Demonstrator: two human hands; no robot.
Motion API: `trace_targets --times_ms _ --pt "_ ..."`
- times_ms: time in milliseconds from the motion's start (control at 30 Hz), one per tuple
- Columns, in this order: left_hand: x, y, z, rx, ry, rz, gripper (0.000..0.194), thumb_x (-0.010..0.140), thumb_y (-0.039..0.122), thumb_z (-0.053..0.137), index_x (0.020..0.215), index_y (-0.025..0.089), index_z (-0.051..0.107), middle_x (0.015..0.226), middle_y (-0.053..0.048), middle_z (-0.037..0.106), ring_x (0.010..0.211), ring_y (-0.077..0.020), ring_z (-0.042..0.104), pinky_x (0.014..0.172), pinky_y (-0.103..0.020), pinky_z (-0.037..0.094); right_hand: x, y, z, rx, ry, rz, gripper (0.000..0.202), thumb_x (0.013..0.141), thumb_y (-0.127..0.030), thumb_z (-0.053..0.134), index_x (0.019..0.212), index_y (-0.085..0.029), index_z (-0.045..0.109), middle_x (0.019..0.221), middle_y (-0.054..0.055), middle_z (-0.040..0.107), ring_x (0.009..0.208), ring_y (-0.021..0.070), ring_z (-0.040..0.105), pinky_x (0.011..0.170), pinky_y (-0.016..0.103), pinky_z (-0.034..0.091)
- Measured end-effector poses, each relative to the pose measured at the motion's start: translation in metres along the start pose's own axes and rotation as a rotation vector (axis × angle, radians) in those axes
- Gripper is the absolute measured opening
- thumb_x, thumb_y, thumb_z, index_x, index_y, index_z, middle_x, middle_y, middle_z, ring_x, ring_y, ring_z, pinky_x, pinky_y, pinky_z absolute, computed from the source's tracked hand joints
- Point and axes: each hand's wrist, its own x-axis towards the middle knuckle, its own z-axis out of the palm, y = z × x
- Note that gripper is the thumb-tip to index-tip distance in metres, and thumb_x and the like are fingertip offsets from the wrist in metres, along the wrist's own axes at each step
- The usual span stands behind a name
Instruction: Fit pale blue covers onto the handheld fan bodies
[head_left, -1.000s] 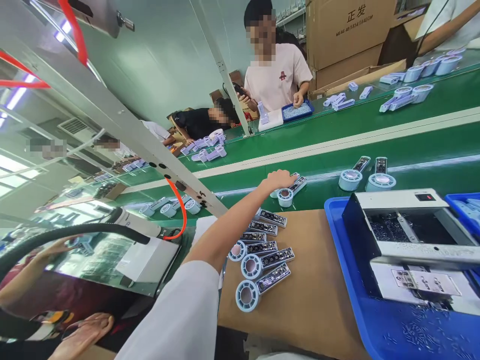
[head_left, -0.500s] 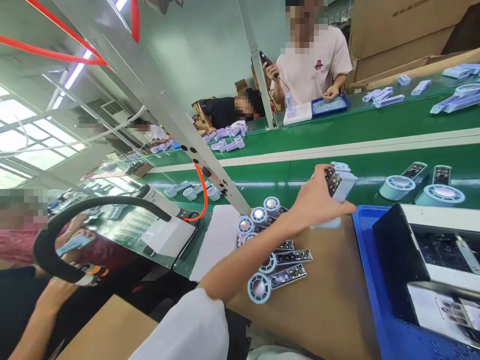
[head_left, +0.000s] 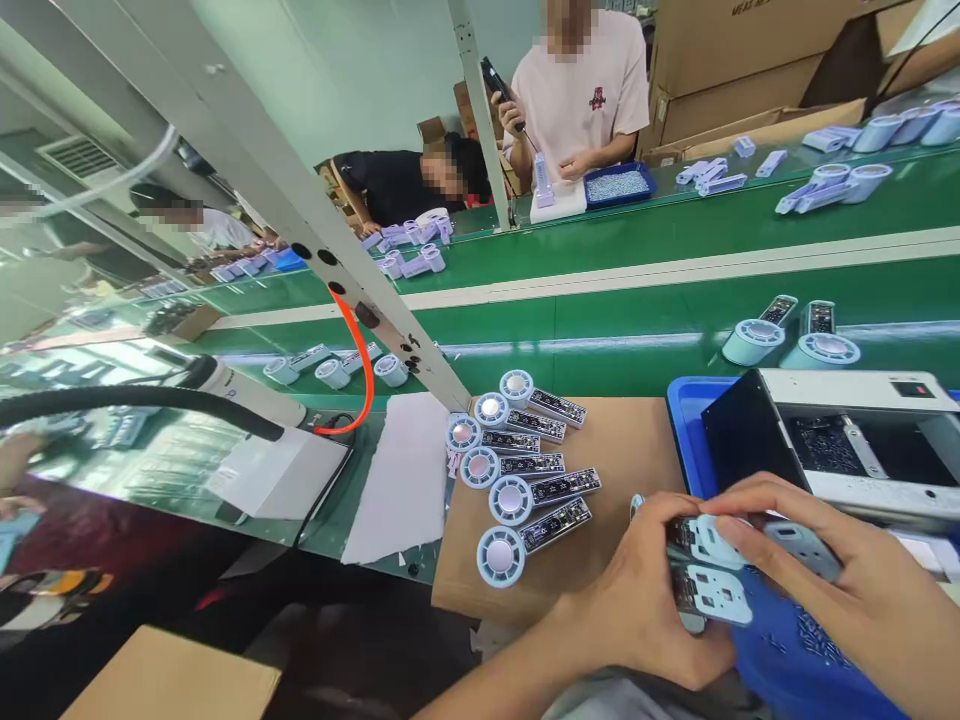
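Note:
My left hand (head_left: 649,590) is wrapped around a small group of light-blue plastic pieces (head_left: 721,596) with cut-out slots, and dark circuit board shows beside them. From the right, my right hand (head_left: 847,575) reaches over, its thumb and fingers closed on a light-blue plastic piece (head_left: 806,548) at the same group. Fingers hide part of these pieces. Left of my hands, several light-blue handheld fan bodies (head_left: 501,556) lie on a brown cardboard sheet (head_left: 480,600), with round heads to the left and circuit boards exposed in their handles.
A screw feeder machine (head_left: 862,400) stands in a blue tray (head_left: 682,400), with small dark screws (head_left: 821,640) below it. More fan bodies (head_left: 754,342) sit on the green belt (head_left: 600,330). A slanted metal post (head_left: 330,250) crosses at left. Across the belt, a person (head_left: 581,100) holds a power screwdriver.
My left hand has drawn back from above the cardboard toward my body, still holding the light-blue pieces. My right hand has come into view and taken hold there. The view has shifted.

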Motion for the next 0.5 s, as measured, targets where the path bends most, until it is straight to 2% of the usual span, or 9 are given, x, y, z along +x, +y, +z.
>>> trace_targets --times_ms 100,200,300,400,500 --pt "-0.008 -0.012 0.007 0.039 0.000 0.061 0.124 0.062 0.023 0.089 0.159 0.033 0.012 0.137 -0.012 0.047 0.114 -0.0300 0.069 0.101 -0.050 0.064 0.008 -0.010 0.007 -0.008 -0.011 -0.047 0.042 0.106 -0.056 0.069 0.087 -0.020 0.074 0.092 0.002 0.061 0.074 0.0095 0.064 0.066 0.003 0.053" --pt "-0.010 -0.017 0.011 0.040 0.040 0.170 0.132 0.061 0.022 0.093 0.161 0.034 0.008 0.140 -0.013 0.044 0.122 -0.0318 0.068 0.106 -0.053 0.062 -0.008 -0.003 0.014 -0.063 0.050 -0.072 0.037 0.112 -0.049 0.065 0.092 -0.018 0.070 0.092 0.001 0.060 0.072 0.0088 0.061 0.063 0.004 0.052" --pt "-0.007 -0.015 0.012 0.025 0.046 0.225 0.134 0.062 0.020 0.093 0.163 0.034 0.006 0.141 -0.015 0.046 0.122 -0.0320 0.067 0.102 -0.053 0.062 -0.032 0.015 0.015 -0.183 0.047 -0.091 0.035 0.120 -0.047 0.060 0.102 -0.018 0.068 0.102 0.003 0.062 0.082 0.0109 0.065 0.065 0.006 0.054" --pt "-0.004 -0.010 0.011 0.048 0.032 0.211 0.132 0.060 0.018 0.092 0.161 0.033 0.008 0.140 -0.015 0.050 0.120 -0.0320 0.067 0.102 -0.055 0.061 -0.046 0.025 0.018 -0.247 0.112 0.005 0.043 0.117 -0.058 0.065 0.104 -0.018 0.070 0.106 0.005 0.064 0.092 0.0170 0.068 0.063 0.011 0.056" --pt "-0.004 -0.009 0.010 0.086 0.012 0.198 0.129 0.058 0.019 0.092 0.158 0.035 0.012 0.140 -0.013 0.049 0.123 -0.0326 0.065 0.105 -0.058 0.060 -0.048 0.014 0.027 -0.210 0.209 0.195 0.059 0.105 -0.075 0.071 0.102 -0.017 0.071 0.096 0.010 0.061 0.089 0.0244 0.065 0.063 0.021 0.058"
